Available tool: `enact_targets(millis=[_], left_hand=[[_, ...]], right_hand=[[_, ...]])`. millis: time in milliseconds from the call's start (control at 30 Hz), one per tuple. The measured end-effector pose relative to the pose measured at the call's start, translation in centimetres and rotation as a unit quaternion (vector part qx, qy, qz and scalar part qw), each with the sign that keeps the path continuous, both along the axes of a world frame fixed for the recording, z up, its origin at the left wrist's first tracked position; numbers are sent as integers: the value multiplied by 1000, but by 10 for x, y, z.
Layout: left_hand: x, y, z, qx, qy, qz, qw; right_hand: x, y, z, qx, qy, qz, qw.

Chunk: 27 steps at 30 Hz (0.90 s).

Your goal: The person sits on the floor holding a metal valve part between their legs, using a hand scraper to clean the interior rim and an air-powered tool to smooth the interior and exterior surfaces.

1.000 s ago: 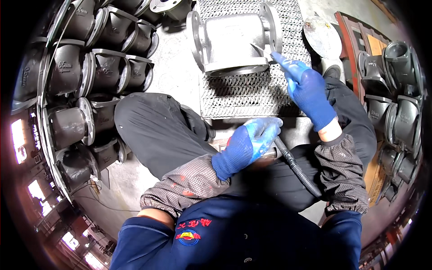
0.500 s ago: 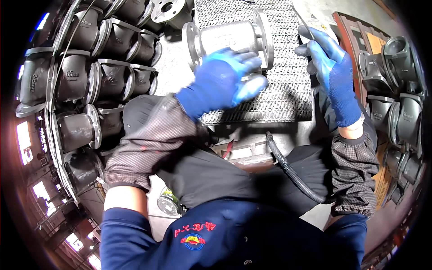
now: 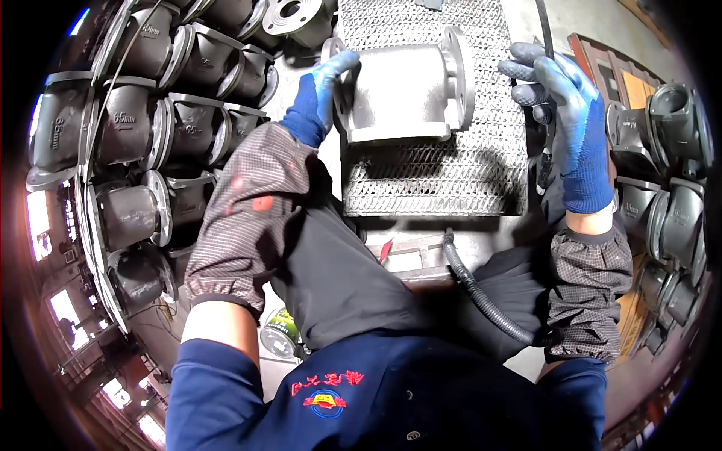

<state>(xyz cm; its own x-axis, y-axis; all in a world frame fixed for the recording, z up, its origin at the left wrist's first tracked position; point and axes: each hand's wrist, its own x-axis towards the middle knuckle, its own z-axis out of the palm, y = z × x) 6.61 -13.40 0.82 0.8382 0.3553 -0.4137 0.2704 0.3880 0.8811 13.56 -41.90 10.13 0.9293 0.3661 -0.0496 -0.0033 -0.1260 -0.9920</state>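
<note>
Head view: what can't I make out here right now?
All in the head view:
- Dark rod: upper end cut off by the top edge; part covered by the right hand.
- Left hand: some fingers hidden, apparently behind the metal casting.
- Casting's surface detail: washed out by glare.
- Mesh surface: far end cut off by the top edge.

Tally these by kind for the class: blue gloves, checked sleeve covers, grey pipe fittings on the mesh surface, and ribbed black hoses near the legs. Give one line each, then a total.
Blue gloves: 2
Checked sleeve covers: 2
Grey pipe fitting on the mesh surface: 1
Ribbed black hose: 1
Total: 6
</note>
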Motion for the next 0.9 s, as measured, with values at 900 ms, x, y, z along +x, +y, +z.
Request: enact_targets(millis=[900], left_hand=[[-78, -80, 39, 301, -238, -158, 910]], right_hand=[[-49, -15, -43, -32, -170, 99, 980]])
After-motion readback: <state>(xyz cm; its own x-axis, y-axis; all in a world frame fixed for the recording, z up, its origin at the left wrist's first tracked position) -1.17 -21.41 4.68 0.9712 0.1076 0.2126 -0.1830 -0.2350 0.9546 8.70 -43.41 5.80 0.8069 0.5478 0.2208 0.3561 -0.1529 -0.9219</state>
